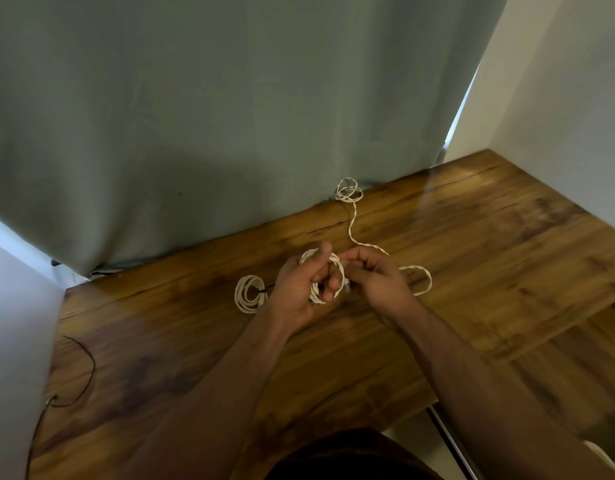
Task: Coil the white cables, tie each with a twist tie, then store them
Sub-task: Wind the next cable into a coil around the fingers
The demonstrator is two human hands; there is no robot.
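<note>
We see a grey-green curtain (202, 116) filling the far side, its hem meeting a wooden table (472, 258) that spans the foreground. Over the table's middle, our left hand (301, 284) grasps a partly wound coil of white cable (328, 280): the thumb lies across the top of the loops and the fingers curl through their centre, so the ring stands roughly upright around them. Our right hand (373, 275) is just beside it, fingertips pinched on the cable where it leaves the coil. From there the loose length of that cable makes a loop (422, 280) on the table to the right of the hand, then its long run points away from us toward the curtain, ending in a small tangle (348, 191) at the hem. Left of the left hand, a finished coil (249, 294) lies flat, bound by a dark tie (263, 291). A thin dark wire (88, 368) curves near the table's left edge.
</note>
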